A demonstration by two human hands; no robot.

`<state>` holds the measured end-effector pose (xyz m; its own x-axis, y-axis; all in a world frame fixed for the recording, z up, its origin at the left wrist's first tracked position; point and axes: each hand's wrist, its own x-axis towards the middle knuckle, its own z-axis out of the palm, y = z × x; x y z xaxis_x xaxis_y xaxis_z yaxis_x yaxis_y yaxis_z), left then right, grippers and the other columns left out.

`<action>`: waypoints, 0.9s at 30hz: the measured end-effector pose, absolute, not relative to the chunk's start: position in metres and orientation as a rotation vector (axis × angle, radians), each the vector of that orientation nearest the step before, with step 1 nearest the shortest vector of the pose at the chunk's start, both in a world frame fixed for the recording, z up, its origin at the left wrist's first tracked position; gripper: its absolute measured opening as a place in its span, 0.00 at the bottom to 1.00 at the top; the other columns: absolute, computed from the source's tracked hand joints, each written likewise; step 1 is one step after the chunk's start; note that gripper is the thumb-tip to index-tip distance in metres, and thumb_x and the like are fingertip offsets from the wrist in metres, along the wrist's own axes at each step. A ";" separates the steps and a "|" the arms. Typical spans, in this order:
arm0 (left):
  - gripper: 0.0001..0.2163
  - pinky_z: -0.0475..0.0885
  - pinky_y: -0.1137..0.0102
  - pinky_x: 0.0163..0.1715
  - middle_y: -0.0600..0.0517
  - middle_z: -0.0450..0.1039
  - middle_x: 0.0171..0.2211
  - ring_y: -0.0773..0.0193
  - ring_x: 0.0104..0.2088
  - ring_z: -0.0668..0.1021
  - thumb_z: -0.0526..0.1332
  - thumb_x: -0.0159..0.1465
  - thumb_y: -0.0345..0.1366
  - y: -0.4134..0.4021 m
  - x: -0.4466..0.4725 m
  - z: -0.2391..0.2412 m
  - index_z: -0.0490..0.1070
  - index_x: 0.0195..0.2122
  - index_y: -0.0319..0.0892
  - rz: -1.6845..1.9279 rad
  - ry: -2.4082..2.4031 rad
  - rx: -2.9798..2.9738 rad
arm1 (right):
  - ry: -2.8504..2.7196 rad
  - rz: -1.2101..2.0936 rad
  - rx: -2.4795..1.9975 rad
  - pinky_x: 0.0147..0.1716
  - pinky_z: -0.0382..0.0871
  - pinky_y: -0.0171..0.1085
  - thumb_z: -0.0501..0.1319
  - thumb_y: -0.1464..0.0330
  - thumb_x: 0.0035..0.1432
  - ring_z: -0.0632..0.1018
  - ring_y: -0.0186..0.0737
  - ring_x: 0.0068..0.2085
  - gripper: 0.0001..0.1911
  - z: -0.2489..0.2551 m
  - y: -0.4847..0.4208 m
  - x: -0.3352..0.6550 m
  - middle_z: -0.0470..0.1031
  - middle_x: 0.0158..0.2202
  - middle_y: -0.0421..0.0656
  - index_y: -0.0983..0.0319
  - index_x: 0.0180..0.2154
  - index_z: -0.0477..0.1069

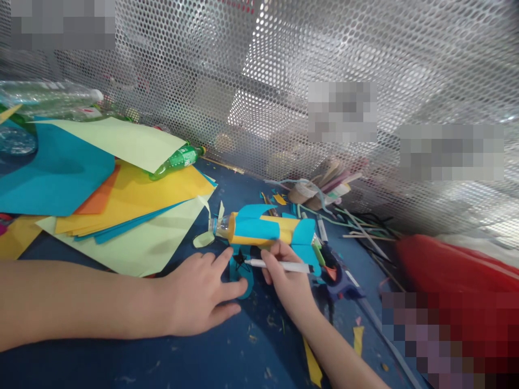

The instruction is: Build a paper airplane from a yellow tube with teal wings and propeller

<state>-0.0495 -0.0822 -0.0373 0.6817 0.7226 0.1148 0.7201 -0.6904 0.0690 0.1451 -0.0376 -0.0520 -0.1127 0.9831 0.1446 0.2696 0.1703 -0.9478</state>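
Observation:
My right hand (286, 275) grips a white marker (290, 266), its tip pointing left at a black star drawn on a blue paper piece (244, 289). My left hand (206, 292) lies with fingers spread, touching that paper's left side and lower part. Just beyond both hands, a plastic bottle (221, 227) rests on its side, wrapped in yellow paper with blue paper pieces on it. Pale green paper strips (204, 239) sit around its neck end. Close to its right end is a purple tool (344, 283), which looks like a glue gun.
Coloured paper sheets (133, 189) are stacked at the left, with a green bottle (178, 161) and clear bottles (48, 94) behind. A perforated metal screen (182, 70) borders the blue table (182, 362). Cords and sticks (365, 221) lie at the right, near a red item (458, 270).

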 end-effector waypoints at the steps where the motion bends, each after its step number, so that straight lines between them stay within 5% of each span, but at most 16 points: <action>1: 0.17 0.72 0.54 0.35 0.37 0.59 0.57 0.49 0.39 0.76 0.49 0.66 0.47 -0.082 -0.049 -0.037 0.64 0.54 0.52 0.206 1.229 2.864 | -1.557 1.012 -1.245 0.16 0.51 0.31 0.57 0.65 0.56 0.59 0.28 0.15 0.14 -0.052 -0.038 0.145 0.58 0.11 0.29 0.58 0.23 0.55; 27: 0.17 0.72 0.57 0.35 0.39 0.60 0.57 0.52 0.39 0.75 0.51 0.65 0.47 -0.082 -0.050 -0.036 0.65 0.54 0.52 0.244 1.227 2.858 | -1.562 1.008 -1.257 0.18 0.53 0.31 0.58 0.64 0.56 0.60 0.29 0.16 0.15 -0.051 -0.038 0.144 0.59 0.12 0.30 0.58 0.22 0.55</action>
